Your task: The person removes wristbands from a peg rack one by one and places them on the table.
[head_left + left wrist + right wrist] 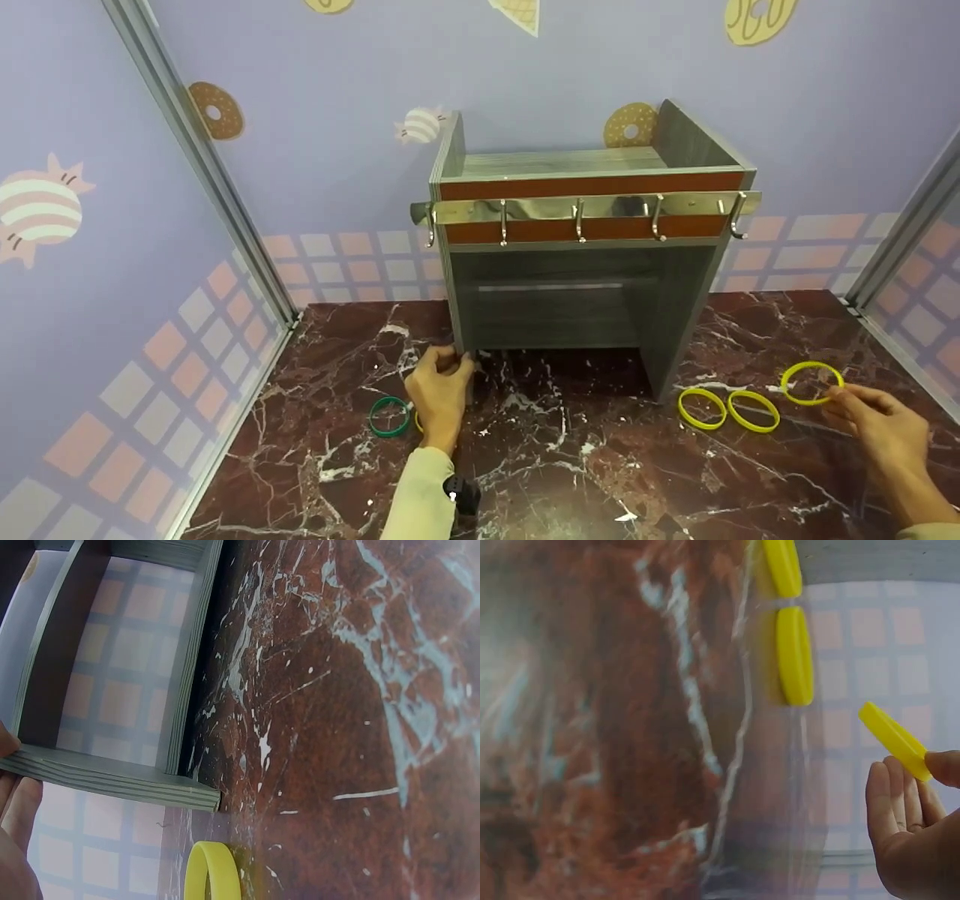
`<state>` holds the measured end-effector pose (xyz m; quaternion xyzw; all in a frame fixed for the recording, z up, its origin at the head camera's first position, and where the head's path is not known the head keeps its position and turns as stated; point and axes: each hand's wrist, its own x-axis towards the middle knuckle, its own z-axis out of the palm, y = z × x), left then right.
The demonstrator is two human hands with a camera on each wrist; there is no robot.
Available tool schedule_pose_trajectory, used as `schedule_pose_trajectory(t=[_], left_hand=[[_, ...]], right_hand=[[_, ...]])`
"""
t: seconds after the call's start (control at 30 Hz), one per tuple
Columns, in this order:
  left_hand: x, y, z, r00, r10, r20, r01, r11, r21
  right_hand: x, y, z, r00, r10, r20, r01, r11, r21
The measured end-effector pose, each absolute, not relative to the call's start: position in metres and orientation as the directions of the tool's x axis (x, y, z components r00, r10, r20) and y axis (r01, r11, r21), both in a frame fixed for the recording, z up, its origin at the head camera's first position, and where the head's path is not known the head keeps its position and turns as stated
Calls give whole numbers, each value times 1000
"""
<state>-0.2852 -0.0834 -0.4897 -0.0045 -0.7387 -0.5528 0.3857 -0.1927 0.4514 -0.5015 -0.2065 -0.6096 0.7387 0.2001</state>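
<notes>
My left hand [439,390] grips the front edge of the left side panel of a grey wooden shelf unit [681,315], low down near the tabletop. In the left wrist view, thumb and fingers lie on either side of the panel's board [120,778]. Out to the right, my right hand [889,431] pinches a yellow silicone wristband [894,741] between thumb and fingers, raised above the table. Two more yellow wristbands [701,427] lie left of it. Beside my left hand are a green wristband [388,434] and a yellow one [220,874], mostly hidden in the head view.
A metal rail [540,209] with several hooks [580,221] runs across the unit's front, over a reddish-brown strip [592,185]. The unit stands on a dark red marbled tabletop [555,480]. Patterned walls [337,150] enclose the back and both sides.
</notes>
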Motion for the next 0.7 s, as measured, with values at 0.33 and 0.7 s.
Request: schedule_pose_trajectory(t=[0.33, 0.7], left_hand=[[-284, -87, -489, -711, -407, 573, 422, 405, 811], [-283, -101, -488, -692, -338, 638, 459, 476, 750]], right_hand=[[-189, 463, -521, -886, 441, -144, 81, -158, -984], [-194, 463, -527, -880, 452, -144, 260, 207, -943]])
